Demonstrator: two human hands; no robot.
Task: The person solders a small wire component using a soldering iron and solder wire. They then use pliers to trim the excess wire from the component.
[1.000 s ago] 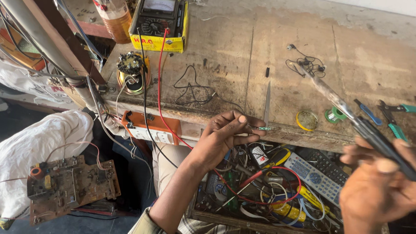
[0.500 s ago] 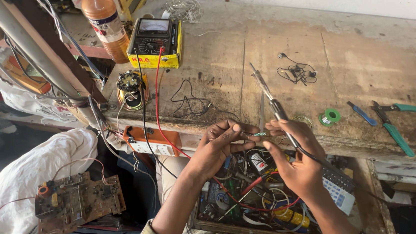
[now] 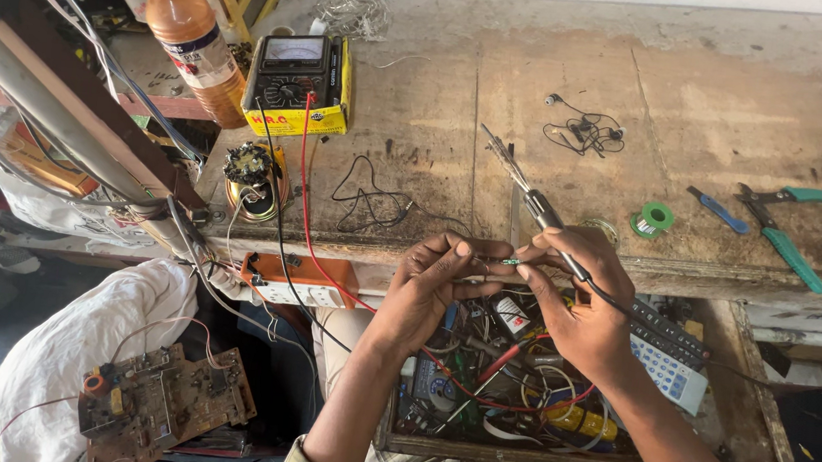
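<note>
A person's two hands meet at the front edge of a worn wooden table (image 3: 582, 87), just below the centre of the frame. The left hand (image 3: 431, 287) has its fingertips pressed together, pinching one end of a thin wire (image 3: 504, 261) that bridges the small gap to the other hand. The right hand (image 3: 578, 300) pinches the other end of that wire while also gripping a soldering iron (image 3: 526, 190), whose metal tip slants up and left over the table top; its dark cord trails off toward the lower right.

Below the hands, an open drawer (image 3: 760, 430) is crammed with cables, small parts and a grey remote control (image 3: 669, 368). On the table at upper left sits a yellow-cased analogue multimeter (image 3: 300, 83), its red and black leads running down past the table's edge. Beside it, further left, stands an amber plastic bottle (image 3: 190, 38), and below the multimeter rests a small round speaker part (image 3: 252, 179). A loose loop of black wire (image 3: 369, 198) lies left of centre, and tangled earphones (image 3: 583, 132) lie right of centre. Toward the right edge are a green spool of solder (image 3: 652, 220), a blue-handled tool (image 3: 717, 209) and green-handled pliers (image 3: 788, 229). An orange power strip (image 3: 298, 281) hangs at the table front, left of the hands. In the lower left, a brown circuit board (image 3: 163, 403) rests on white cloth (image 3: 54, 348).
</note>
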